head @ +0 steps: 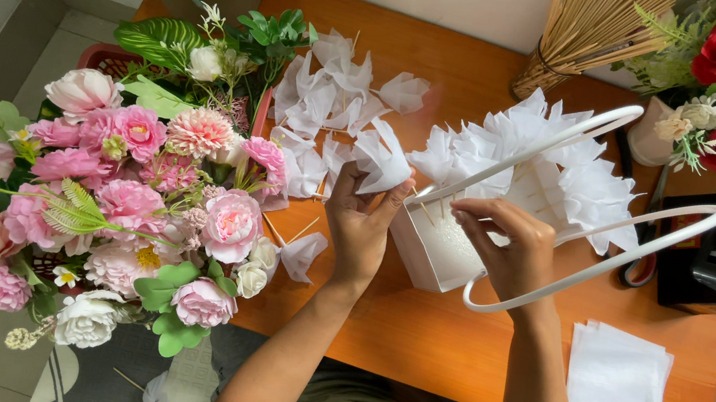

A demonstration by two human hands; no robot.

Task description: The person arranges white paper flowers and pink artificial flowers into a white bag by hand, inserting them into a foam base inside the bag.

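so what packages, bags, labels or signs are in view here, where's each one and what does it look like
white gift bag: table centre, lying tilted, boxy, two long white loop handles, stuffed with folded white paper pieces; left hand and right hand are at its mouth
stack of white paper sheets: right front of the orange table, flat and square
tape dispenser: right edge, black with a white roll
no labels, signs or screens show

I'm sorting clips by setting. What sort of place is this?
Probably a florist's or flower-craft worktable: a big pink artificial bouquet beside an orange table, folded white paper pieces, and a white handled box that both hands, left and right, are filling.
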